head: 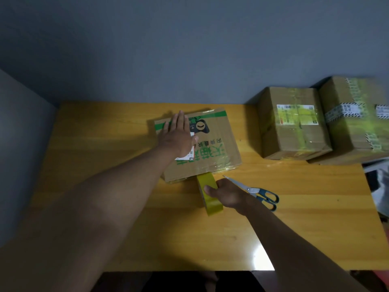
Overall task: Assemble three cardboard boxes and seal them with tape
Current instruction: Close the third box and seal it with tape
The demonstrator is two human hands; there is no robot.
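A cardboard box [212, 148] with green printing and a white label lies on the wooden table [105, 165], a little left of the middle. My left hand [177, 135] rests flat on its top with fingers spread. Just in front of the box's near edge, my right hand [228, 194] grips a roll of yellow tape [210, 197]. A strip of tape runs from the roll up to the box's near edge. Two taped-up cardboard boxes [294, 125] [357, 114] stand side by side at the back right.
Scissors [256, 191] with dark handles lie on the table just right of my right hand, blades pointing toward the box. The table meets grey walls at the back and left. White items [379, 186] sit off the table's right edge.
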